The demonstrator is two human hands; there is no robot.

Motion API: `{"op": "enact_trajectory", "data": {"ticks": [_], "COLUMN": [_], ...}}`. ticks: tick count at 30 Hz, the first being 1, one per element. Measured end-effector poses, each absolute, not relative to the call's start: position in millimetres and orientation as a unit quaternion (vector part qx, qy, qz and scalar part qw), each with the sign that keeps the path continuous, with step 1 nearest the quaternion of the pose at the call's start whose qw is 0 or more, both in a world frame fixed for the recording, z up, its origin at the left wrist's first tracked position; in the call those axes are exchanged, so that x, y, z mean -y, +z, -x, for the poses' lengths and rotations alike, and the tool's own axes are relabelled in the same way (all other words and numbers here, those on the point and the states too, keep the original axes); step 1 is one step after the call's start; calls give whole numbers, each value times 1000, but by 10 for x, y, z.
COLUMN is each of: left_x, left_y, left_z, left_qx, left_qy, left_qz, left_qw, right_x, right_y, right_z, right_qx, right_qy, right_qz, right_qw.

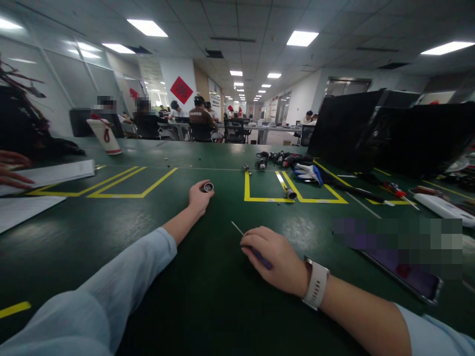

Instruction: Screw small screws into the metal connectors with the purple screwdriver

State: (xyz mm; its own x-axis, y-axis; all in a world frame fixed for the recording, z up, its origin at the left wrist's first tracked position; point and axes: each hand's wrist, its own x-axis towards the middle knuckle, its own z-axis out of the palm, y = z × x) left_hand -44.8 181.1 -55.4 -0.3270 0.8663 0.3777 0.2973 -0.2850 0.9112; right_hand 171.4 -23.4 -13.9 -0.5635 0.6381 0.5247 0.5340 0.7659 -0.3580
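Note:
My left hand point(199, 199) is wrapped round a small round metal fitting point(208, 187), its hollow end facing up and toward me. Closer to me, my right hand point(276, 257) grips a screwdriver point(262, 258) by its purple handle, the thin shaft pointing up and left toward the left hand. The screwdriver tip and the fitting are well apart. Beyond the right hand, a similar metal cylinder point(291, 194) lies on the green table at the yellow tape. A smaller metal part point(247, 169) lies farther back.
Dark metal connectors point(261, 162) and a blue-and-white glove point(308, 173) lie at the back. A red screwdriver point(397, 188) and a phone point(403, 272) are on the right, near black boxes point(345, 128). A paper cup point(104, 136) stands back left. Another person's hand point(15, 168) rests on papers point(63, 175).

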Motion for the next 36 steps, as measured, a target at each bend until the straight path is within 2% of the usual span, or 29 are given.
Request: {"op": "enact_trajectory", "data": {"ticks": [9,15,20,23,29,36], "left_x": [-1842,-1270,-767,-571,-457,-460], "left_y": [-437,-340,-298,-280,-281,-306], "left_z": [467,266,80,32,4,-2], "left_qx": [-594,-537,-423,-376,-349,-361], "left_qy": [509,428,420,392,323,286], "left_qz": [-613,-724,-796,-797,-823,-854], "left_qw": [109,59,107,263,311,244], "right_x": [150,226,291,297,313,380], "right_y": [-173,-93,-50,-60,-23,-13], "right_z": [-1733,-1791,-1842,-1853,-1815,-1751], "right_qx": [856,809,741,710,728,782], "right_qy": [154,187,262,292,316,221], "right_qz": [379,351,330,320,351,396], "right_qw": [317,432,524,555,497,427]}}
